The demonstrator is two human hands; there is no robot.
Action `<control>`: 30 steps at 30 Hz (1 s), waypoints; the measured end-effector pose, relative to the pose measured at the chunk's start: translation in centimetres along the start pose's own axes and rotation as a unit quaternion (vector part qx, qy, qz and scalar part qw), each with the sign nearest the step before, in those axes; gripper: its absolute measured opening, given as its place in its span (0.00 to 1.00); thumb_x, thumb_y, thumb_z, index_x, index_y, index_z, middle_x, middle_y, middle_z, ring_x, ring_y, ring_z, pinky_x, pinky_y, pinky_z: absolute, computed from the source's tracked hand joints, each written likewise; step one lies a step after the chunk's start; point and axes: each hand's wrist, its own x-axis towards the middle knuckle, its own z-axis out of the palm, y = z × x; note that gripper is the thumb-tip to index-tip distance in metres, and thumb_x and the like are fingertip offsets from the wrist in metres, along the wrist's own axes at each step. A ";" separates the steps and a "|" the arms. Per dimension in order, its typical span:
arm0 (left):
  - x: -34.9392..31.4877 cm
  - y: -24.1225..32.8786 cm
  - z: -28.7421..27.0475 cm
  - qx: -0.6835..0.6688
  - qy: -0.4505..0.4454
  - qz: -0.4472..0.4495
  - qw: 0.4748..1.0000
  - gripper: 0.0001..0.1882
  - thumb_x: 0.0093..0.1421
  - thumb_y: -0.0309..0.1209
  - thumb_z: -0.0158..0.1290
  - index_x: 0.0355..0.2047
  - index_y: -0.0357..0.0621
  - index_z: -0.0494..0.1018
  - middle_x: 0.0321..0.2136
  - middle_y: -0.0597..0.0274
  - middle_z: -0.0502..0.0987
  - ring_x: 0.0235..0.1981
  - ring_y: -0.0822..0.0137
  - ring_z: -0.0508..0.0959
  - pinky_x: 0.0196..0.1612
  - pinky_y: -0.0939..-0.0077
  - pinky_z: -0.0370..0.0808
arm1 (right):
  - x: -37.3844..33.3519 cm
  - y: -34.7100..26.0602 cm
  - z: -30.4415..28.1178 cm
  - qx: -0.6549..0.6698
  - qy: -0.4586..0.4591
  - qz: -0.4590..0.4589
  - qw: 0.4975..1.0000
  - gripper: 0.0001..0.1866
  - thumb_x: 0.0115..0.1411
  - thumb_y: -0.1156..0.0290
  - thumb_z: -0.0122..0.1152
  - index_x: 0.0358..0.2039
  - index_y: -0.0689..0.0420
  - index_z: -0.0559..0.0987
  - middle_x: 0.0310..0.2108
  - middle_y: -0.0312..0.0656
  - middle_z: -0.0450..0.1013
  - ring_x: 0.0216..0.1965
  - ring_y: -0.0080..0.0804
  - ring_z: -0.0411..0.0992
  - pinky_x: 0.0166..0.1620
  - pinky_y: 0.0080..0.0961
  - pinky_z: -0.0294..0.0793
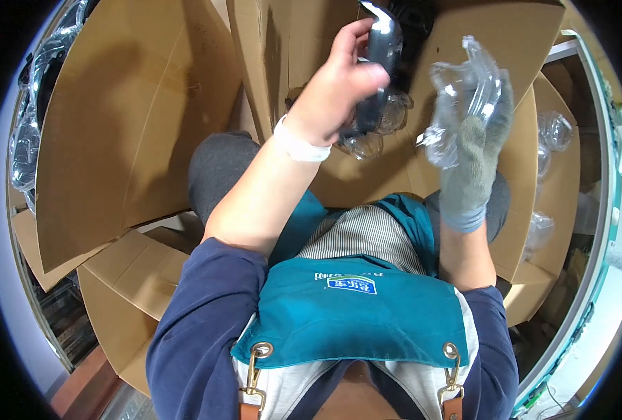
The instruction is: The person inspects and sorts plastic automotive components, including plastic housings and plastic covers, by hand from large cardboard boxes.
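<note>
My left hand (346,91), bare with a white band at the wrist, is closed around a glossy black elongated object (385,45). Its exact kind I cannot make out; the lower part is blurred. On the right, my right hand (473,157) wears a grey knit glove and grips a crumpled-looking clear plastic piece (465,84), shiny and moulded. The two held things are apart. Beneath them stands an open cardboard box (318,182) with clear plastic pieces (363,145) inside, partly hidden by my left hand.
A tall cardboard flap (129,105) rises on the left, with clear and black plastic items (27,147) beyond it. To the right, another carton (563,182) holds clear plastic pieces (554,131). A pale metal frame (608,161) runs along the far right. My knees flank the middle box.
</note>
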 end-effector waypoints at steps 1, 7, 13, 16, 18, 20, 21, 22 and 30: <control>-0.2 0.2 0.5 0.094 -0.035 0.020 0.995 0.43 0.47 0.35 0.62 0.59 0.42 0.51 0.50 0.58 0.62 0.52 0.66 0.64 0.55 0.71 0.64 | -0.6 0.3 0.6 0.037 0.005 0.027 0.999 0.42 0.54 0.75 0.58 0.65 0.51 0.46 0.59 0.45 0.56 0.56 0.34 0.60 0.56 0.30 0.65; -2.1 -1.0 3.0 -0.040 -0.018 -0.005 0.999 0.40 0.53 0.54 0.56 0.54 0.42 0.52 0.46 0.60 0.63 0.50 0.68 0.64 0.57 0.70 0.60 | -3.0 0.3 3.8 0.023 -0.045 -0.013 0.999 0.44 0.57 0.49 0.57 0.64 0.57 0.48 0.59 0.44 0.55 0.60 0.37 0.55 0.62 0.34 0.54; -1.2 -0.7 1.6 0.096 0.021 0.049 0.994 0.42 0.49 0.49 0.59 0.56 0.39 0.56 0.51 0.55 0.63 0.51 0.65 0.66 0.56 0.69 0.63 | -2.6 -0.2 3.6 0.012 -0.044 0.042 0.998 0.52 0.49 0.44 0.64 0.64 0.58 0.49 0.60 0.44 0.55 0.60 0.38 0.55 0.61 0.33 0.56; -1.5 -0.3 1.6 0.182 -0.002 0.040 0.982 0.42 0.47 0.47 0.61 0.57 0.37 0.59 0.55 0.55 0.64 0.52 0.65 0.69 0.55 0.70 0.66 | -2.3 0.0 3.3 -0.029 -0.079 0.027 0.996 0.52 0.48 0.45 0.65 0.63 0.58 0.49 0.60 0.44 0.54 0.61 0.38 0.55 0.62 0.34 0.55; -1.9 -0.6 2.9 0.101 0.026 0.037 0.994 0.33 0.47 0.44 0.59 0.50 0.40 0.67 0.54 0.51 0.62 0.58 0.56 0.59 0.62 0.63 0.52 | -2.7 0.7 3.2 0.002 -0.085 0.014 0.996 0.50 0.50 0.47 0.65 0.63 0.58 0.49 0.61 0.44 0.54 0.61 0.38 0.55 0.62 0.34 0.54; -2.2 -1.5 3.6 0.093 0.046 0.036 0.994 0.31 0.48 0.45 0.57 0.50 0.42 0.67 0.54 0.53 0.65 0.59 0.55 0.58 0.64 0.60 0.47 | -2.6 1.9 3.0 0.005 -0.120 -0.029 0.992 0.49 0.50 0.67 0.66 0.65 0.57 0.44 0.59 0.46 0.56 0.59 0.37 0.59 0.59 0.32 0.60; -2.3 -1.5 3.7 0.097 0.051 0.029 0.994 0.31 0.49 0.45 0.56 0.50 0.43 0.68 0.52 0.55 0.67 0.58 0.55 0.58 0.64 0.59 0.45 | -2.5 2.0 3.1 0.019 -0.127 -0.056 0.990 0.43 0.53 0.72 0.60 0.65 0.58 0.46 0.60 0.46 0.56 0.60 0.37 0.58 0.61 0.31 0.57; -2.4 -1.6 3.7 0.101 0.056 0.021 0.993 0.30 0.49 0.46 0.55 0.50 0.44 0.68 0.51 0.56 0.69 0.58 0.55 0.59 0.65 0.57 0.43 | -2.4 1.9 3.1 0.019 -0.127 -0.054 0.990 0.43 0.53 0.72 0.60 0.65 0.58 0.46 0.60 0.46 0.56 0.60 0.37 0.58 0.61 0.31 0.57; -2.1 -0.7 3.1 0.116 0.106 0.021 0.987 0.26 0.51 0.43 0.51 0.47 0.43 0.70 0.49 0.59 0.71 0.55 0.58 0.64 0.65 0.61 0.45 | -0.7 2.9 3.5 0.130 -0.058 0.125 0.982 0.27 0.67 0.57 0.40 0.62 0.58 0.57 0.57 0.41 0.62 0.56 0.30 0.62 0.59 0.26 0.61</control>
